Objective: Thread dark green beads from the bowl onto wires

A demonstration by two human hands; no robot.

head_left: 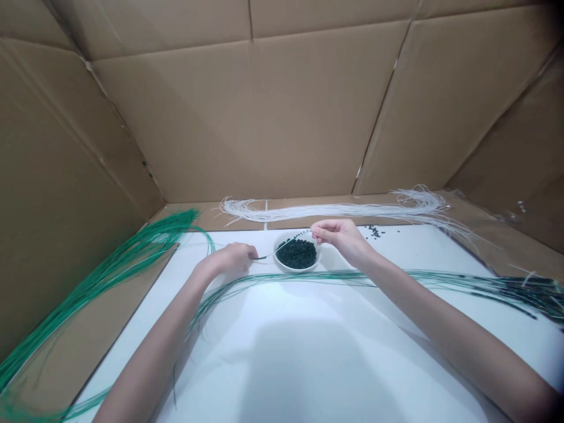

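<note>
A thin pale strand (277, 252) with small dark beads threaded on it stretches between my hands, passing over a white bowl (296, 270). Dark green or black beads (297, 255) fill that bowl. My right hand (339, 236) pinches the strand's upper end above the bowl's right rim. Left of the bowl, my left hand (238, 257) is closed round the strand's lower end, where a short dark beaded section sticks out from the fingers. The left fingertips are partly hidden. Several beads sit spaced apart on the strand near my right fingers.
Green strands (101, 270) lie bundled at the left, white strands (326, 210) along the back. More green strands (326, 274) cross the white board (317, 364) to dark beaded ends (529, 292). Loose beads (374, 231) lie behind my right hand. Cardboard walls (247, 123) enclose the area.
</note>
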